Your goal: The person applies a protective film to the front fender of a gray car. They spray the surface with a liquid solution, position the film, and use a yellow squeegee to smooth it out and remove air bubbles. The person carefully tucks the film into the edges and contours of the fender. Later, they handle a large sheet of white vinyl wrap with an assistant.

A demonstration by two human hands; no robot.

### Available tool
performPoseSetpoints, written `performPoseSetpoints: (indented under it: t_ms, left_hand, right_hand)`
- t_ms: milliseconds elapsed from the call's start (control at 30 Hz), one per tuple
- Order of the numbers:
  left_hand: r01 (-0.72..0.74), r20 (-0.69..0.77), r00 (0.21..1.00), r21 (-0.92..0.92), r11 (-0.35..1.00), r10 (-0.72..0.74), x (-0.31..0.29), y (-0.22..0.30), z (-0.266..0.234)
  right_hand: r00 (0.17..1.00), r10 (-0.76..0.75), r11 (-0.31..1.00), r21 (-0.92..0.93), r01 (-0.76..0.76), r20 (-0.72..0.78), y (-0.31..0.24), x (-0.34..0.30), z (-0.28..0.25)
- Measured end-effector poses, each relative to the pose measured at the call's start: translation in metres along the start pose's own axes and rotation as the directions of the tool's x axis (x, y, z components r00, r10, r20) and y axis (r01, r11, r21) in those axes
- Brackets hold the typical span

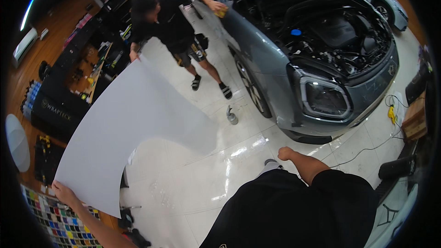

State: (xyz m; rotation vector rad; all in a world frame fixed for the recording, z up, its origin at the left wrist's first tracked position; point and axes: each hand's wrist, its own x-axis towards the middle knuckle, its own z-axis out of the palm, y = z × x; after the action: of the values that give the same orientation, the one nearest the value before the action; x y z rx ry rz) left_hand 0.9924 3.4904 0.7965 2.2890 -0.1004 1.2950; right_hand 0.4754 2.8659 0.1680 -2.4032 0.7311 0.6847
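A large whitish sheet of film (124,105) hangs in a wide curve across the left side. My left hand (65,194) pinches its near corner at the lower left. The far corner is in the hand of a co-worker (167,23), whose other hand presses a yellow sponge-like pad (221,12) to the fender of a grey-blue car (257,50). My right hand (285,153) is closed into a fist in front of my body, near the car's front bumper; nothing shows in it and it touches nothing.
A grey spray bottle (232,115) stands on the glossy tiled floor (183,179) between the co-worker and me. The car's bonnet is up over the engine bay (340,32). A cable (367,150) runs along the floor at right. A dark counter (57,105) lines the left.
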Motion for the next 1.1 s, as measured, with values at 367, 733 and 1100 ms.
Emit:
performPoseSetpoints:
  t_ms: [367,733,1100]
  left_hand:
    - [-0.039,0.024,0.997,-0.599,0.8,0.067,-0.086,-0.061,0.042]
    - [0.336,0.226,0.941,-0.691,0.64,-0.25,-0.222,0.029,0.048]
    - [0.505,0.327,0.84,-0.765,0.401,-0.433,-0.172,-0.057,0.048]
  right_hand:
    - [0.999,0.022,0.988,-0.152,-0.017,0.03,0.008,-0.008,0.007]
    - [0.977,-0.171,0.919,-0.337,0.205,0.129,-0.074,0.001,0.019]
    - [0.971,-0.116,0.979,-0.143,0.148,0.209,-0.211,0.002,0.042]
